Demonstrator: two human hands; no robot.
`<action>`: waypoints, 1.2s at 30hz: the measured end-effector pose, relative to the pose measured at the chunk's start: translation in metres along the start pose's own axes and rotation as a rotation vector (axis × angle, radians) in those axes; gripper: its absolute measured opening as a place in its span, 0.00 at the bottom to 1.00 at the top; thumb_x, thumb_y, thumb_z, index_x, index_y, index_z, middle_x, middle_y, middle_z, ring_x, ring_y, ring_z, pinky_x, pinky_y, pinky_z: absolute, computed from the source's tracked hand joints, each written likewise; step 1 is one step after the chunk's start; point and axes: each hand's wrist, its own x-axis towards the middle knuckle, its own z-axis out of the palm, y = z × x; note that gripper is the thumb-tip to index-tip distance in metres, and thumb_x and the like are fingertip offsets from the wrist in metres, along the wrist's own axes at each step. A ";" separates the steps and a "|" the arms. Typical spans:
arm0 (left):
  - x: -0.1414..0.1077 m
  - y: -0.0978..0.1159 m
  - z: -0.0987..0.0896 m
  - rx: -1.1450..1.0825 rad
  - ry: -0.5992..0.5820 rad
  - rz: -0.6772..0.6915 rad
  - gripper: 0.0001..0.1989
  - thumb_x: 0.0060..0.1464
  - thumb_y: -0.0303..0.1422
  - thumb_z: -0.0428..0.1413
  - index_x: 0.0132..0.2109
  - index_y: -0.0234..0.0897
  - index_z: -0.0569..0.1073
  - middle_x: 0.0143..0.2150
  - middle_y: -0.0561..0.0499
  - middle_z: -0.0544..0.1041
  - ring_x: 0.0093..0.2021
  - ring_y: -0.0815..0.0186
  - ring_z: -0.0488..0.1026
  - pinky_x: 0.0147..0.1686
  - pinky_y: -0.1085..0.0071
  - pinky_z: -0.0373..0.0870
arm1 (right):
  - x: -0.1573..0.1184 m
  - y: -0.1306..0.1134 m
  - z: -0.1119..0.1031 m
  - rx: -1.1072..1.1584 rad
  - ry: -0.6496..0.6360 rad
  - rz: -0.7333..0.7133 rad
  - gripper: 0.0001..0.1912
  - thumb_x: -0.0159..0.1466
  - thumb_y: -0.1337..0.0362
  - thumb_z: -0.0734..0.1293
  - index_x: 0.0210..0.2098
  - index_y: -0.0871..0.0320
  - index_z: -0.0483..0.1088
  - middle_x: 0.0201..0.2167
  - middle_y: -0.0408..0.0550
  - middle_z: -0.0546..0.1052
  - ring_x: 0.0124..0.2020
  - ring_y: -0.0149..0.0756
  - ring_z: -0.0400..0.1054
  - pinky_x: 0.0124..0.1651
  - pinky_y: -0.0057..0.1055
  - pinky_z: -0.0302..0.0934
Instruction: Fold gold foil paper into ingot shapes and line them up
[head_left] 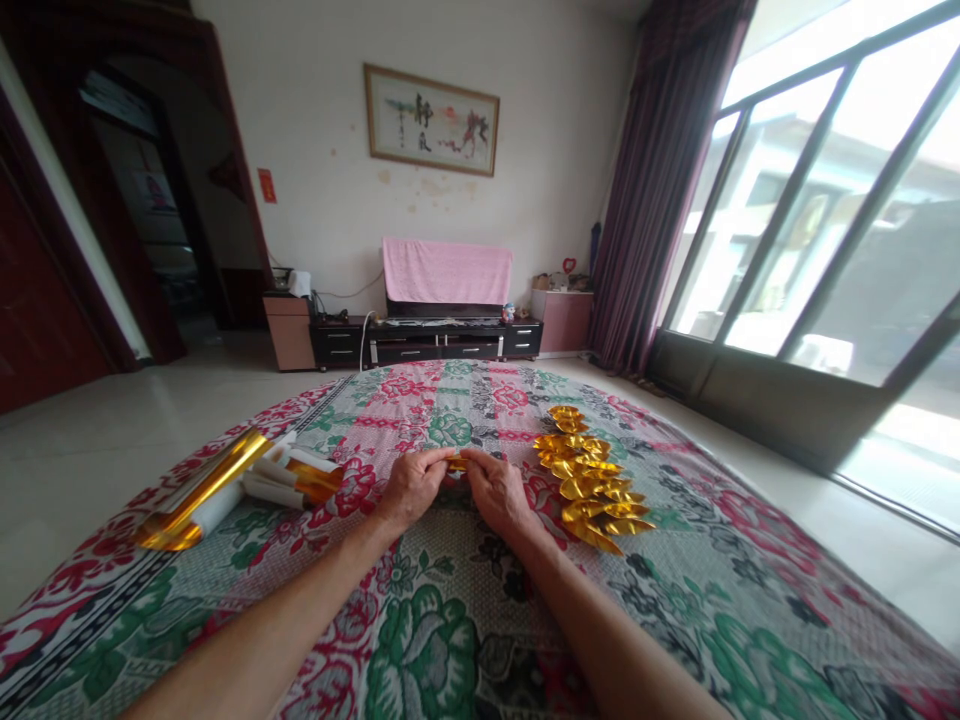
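My left hand [417,486] and my right hand [493,488] meet over the middle of the cloth, thumbs on top and fingers curled. Between them they pinch a small piece of gold foil paper [457,463], of which only a narrow strip shows; the rest is hidden by the fingers. To the right of my right hand lies a row of several folded gold paper ingots [592,485], pointed at their ends. Left of my left hand lie rolled sheets of gold foil paper [217,490] with white backs.
A flowered cloth [420,650] in red, green and grey covers the round-edged surface under my hands. Beyond it stands a low black cabinet [450,342], with a pink towel [448,270] draped over a screen. Glass windows [810,210] and a purple curtain [645,190] are at the right.
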 end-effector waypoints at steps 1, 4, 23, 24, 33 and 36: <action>0.000 0.000 0.000 -0.003 -0.002 0.000 0.17 0.52 0.30 0.47 0.46 0.33 0.75 0.27 0.51 0.79 0.28 0.67 0.76 0.31 0.74 0.72 | 0.000 0.000 0.000 0.002 -0.004 -0.002 0.18 0.61 0.64 0.55 0.42 0.56 0.74 0.25 0.44 0.77 0.25 0.31 0.69 0.33 0.22 0.58; 0.000 0.001 0.001 -0.005 -0.009 0.009 0.17 0.52 0.30 0.47 0.45 0.33 0.75 0.27 0.51 0.79 0.28 0.67 0.76 0.30 0.74 0.72 | 0.001 0.001 0.000 0.005 -0.001 0.011 0.18 0.62 0.64 0.55 0.43 0.56 0.73 0.26 0.45 0.78 0.27 0.32 0.70 0.33 0.23 0.58; 0.000 -0.003 0.003 -0.010 -0.001 -0.034 0.16 0.50 0.31 0.48 0.43 0.35 0.76 0.25 0.52 0.79 0.27 0.67 0.76 0.29 0.74 0.71 | 0.000 0.000 0.000 -0.002 0.014 0.032 0.19 0.63 0.63 0.54 0.43 0.57 0.73 0.25 0.45 0.77 0.26 0.31 0.69 0.32 0.22 0.57; 0.000 -0.003 0.003 0.001 0.006 -0.029 0.16 0.50 0.30 0.48 0.43 0.35 0.76 0.25 0.52 0.79 0.27 0.67 0.76 0.29 0.74 0.71 | 0.000 0.000 0.000 -0.004 0.017 0.031 0.19 0.63 0.63 0.54 0.44 0.56 0.73 0.26 0.45 0.77 0.27 0.31 0.69 0.32 0.22 0.57; 0.001 -0.004 0.002 0.037 0.059 -0.006 0.16 0.47 0.28 0.48 0.41 0.35 0.77 0.29 0.52 0.80 0.29 0.67 0.76 0.32 0.73 0.72 | -0.001 0.003 0.002 0.015 0.011 -0.037 0.17 0.62 0.64 0.55 0.41 0.56 0.74 0.27 0.44 0.77 0.27 0.30 0.69 0.32 0.21 0.57; 0.002 -0.005 0.002 0.021 0.036 0.004 0.17 0.48 0.28 0.48 0.43 0.35 0.76 0.32 0.51 0.80 0.30 0.67 0.76 0.32 0.73 0.73 | -0.001 0.003 0.002 0.018 0.012 -0.064 0.17 0.61 0.65 0.56 0.41 0.56 0.74 0.28 0.44 0.78 0.28 0.30 0.70 0.33 0.21 0.57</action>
